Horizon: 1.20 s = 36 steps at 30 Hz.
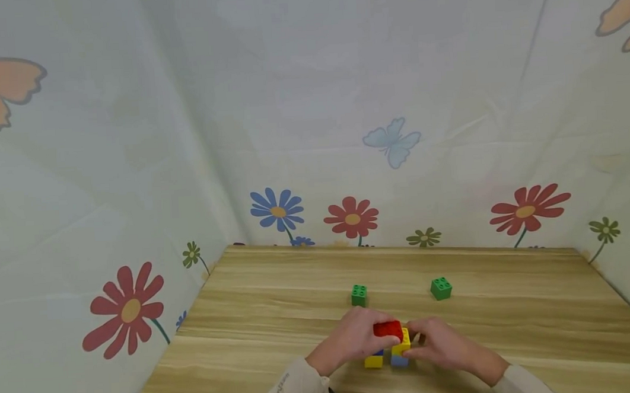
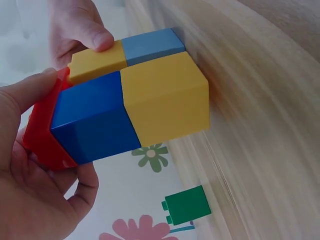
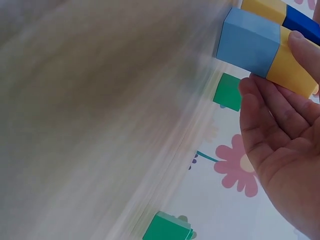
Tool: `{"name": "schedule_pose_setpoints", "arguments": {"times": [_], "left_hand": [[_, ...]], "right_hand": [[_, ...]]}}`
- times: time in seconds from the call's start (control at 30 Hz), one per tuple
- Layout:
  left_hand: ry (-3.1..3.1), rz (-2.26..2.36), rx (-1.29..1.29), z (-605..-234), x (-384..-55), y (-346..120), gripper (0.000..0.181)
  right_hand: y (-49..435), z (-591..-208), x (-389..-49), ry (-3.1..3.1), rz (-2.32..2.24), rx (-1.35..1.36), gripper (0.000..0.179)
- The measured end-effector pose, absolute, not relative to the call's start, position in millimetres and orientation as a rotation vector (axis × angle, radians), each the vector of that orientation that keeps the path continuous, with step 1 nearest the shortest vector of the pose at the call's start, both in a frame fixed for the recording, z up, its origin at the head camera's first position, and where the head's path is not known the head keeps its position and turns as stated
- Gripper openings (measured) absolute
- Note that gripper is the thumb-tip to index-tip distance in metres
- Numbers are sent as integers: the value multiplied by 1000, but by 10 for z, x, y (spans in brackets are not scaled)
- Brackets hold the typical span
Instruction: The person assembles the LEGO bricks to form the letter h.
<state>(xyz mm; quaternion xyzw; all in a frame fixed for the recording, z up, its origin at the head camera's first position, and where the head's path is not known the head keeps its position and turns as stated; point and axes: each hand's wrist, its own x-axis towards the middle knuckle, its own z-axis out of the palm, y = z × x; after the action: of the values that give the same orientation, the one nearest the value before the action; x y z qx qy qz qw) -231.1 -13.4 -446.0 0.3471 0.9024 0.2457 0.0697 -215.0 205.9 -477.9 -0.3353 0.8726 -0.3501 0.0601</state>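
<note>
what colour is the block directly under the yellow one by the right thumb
Light blue; the lower block shows best in the right wrist view.

Top block sits on left stack. Right stack just right of it. My left hand at its left, my right hand farther right. Behind it on table: back-left block, back-right block.

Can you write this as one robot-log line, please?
left hand: holds red brick | right hand: holds yellow brick above light-blue brick | farther back: two green bricks
</note>
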Motion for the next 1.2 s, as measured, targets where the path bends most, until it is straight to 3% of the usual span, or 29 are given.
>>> {"name": "schedule_pose_setpoints", "arguments": {"times": [1.2], "left_hand": [[2762,740,1253,-4553,-2327,-148,36]], "right_hand": [[2080,-4862,-2168,2653,-1063,-1073,23]]}}
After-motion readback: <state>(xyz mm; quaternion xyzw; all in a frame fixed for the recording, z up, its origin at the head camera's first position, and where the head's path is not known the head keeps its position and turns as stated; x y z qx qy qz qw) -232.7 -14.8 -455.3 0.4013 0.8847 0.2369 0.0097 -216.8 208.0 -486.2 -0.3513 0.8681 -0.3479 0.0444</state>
